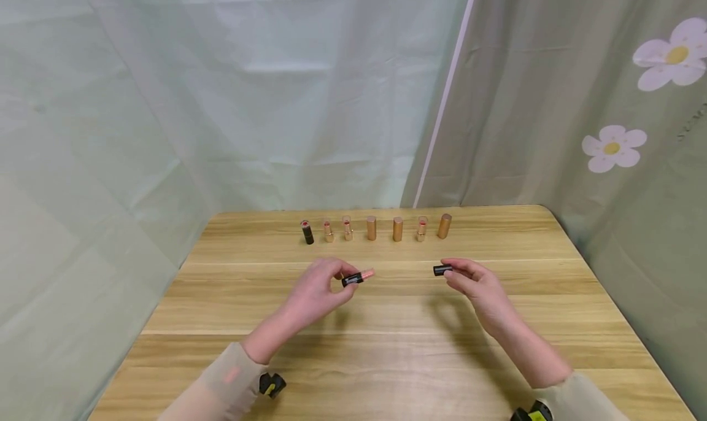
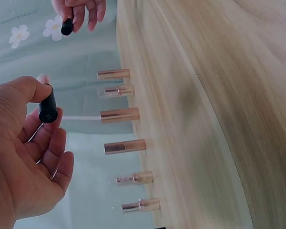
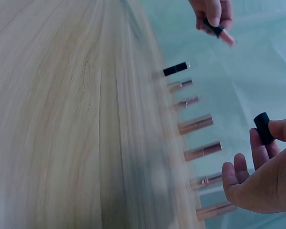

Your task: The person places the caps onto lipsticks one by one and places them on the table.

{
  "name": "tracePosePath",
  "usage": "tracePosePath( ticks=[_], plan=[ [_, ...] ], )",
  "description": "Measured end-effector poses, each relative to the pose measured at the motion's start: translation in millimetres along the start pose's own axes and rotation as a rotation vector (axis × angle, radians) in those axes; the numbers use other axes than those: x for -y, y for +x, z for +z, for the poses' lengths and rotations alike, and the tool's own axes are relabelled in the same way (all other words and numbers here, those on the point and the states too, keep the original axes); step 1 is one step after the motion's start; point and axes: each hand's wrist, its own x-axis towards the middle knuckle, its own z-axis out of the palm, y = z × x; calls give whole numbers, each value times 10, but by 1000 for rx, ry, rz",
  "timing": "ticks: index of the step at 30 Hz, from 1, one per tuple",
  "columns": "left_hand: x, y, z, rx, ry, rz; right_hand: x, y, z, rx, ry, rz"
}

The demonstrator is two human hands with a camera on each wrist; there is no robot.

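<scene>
My left hand [image 1: 323,286] pinches the black base of an uncapped lipstick [image 1: 353,278] between thumb and fingers. Its pinkish bullet points right, toward the other hand. Across from it, my right hand [image 1: 479,286] holds the black lipstick cap [image 1: 442,270] by one end, thumb against fingertips. Both hands are raised over the table, with a gap between lipstick and cap. In the left wrist view the round end of the black base [image 2: 48,109] faces the camera. The right wrist view shows the cap [image 3: 263,128] upright-tilted in the fingers.
Behind the hands, a row of lipsticks stands along the wooden table [image 1: 386,359]: a black one [image 1: 307,232] at the left end, several gold ones with clear tops, and several closed rose-gold tubes [image 1: 397,229]. A curtain [image 1: 331,102] with printed flowers hangs behind the table.
</scene>
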Motion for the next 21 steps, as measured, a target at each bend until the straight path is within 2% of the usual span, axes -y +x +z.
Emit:
tracePosePath(
  ticks=[9, 21],
  plan=[
    [-83, 49, 103, 36, 1, 33, 28, 19, 250, 46, 10, 20],
    [-189, 109, 213, 87, -37, 66, -9, 4, 472, 94, 50, 47]
  ],
)
